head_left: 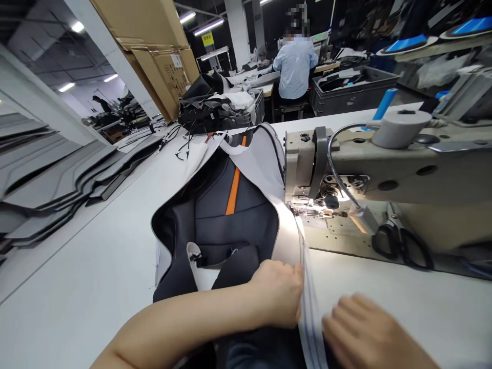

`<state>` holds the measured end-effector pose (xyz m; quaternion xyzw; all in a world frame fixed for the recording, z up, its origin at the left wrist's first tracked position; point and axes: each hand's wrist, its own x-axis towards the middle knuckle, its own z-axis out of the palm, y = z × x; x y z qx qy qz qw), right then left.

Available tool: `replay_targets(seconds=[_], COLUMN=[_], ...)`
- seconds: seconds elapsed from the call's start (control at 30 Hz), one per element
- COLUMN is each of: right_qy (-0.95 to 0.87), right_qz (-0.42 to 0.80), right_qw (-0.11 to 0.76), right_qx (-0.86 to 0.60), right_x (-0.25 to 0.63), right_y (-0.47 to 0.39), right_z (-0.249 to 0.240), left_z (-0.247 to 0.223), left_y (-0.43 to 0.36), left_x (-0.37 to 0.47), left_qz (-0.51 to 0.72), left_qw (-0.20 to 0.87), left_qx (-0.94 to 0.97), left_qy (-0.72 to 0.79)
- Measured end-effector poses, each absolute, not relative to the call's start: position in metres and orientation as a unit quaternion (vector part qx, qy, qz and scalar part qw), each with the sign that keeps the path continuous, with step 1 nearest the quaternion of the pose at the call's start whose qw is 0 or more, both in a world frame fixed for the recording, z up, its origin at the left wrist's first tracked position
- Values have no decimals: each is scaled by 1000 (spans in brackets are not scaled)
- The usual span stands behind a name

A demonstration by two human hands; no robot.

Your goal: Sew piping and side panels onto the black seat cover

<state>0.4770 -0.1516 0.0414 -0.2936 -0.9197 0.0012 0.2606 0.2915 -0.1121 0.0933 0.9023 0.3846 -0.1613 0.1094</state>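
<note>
A black cover with an orange stripe and pale grey backing (234,225), looking like a seat cover, lies across the table beside the sewing machine (346,159). Its right edge runs back to the lit needle area. A white band with blue stripes (310,307) hangs along that edge from the needle toward my lap. My left hand (279,292) is closed in a fist on the cover's edge, against the band. Just right of the band is my right hand (359,330), fingers bent but smeared by motion; whether they touch the band is unclear.
Black-handled scissors (400,241) lie on the machine bed. Grey panels (61,169) are stacked at left. Cardboard (154,51) stands behind the table near a filled crate (226,110). A person in a light blue shirt (294,66) sits farther back beside a grey bin (351,95).
</note>
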Motion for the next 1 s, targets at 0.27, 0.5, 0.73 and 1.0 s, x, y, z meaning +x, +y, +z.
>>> replay_targets(seconds=[0.27,0.5,0.73,1.0], right_qy=[-842,-836,-763,-751], right_qz=[1,55,81,196], right_qw=[248,292,305,317], right_qx=[-479,-461,-564,-545], right_x=[472,451,452,447], right_y=[-47,-40,-41,-50], right_z=[5,-6,2,13], left_z=[91,85,78,75], left_y=[-111,-90,-71,-68], left_x=[283,283,288,262], left_qz=[-162,-169,-160,-86], left_qw=[121,113,82,-42], left_qx=[887,867,861,924], left_qy=[415,455,476,369])
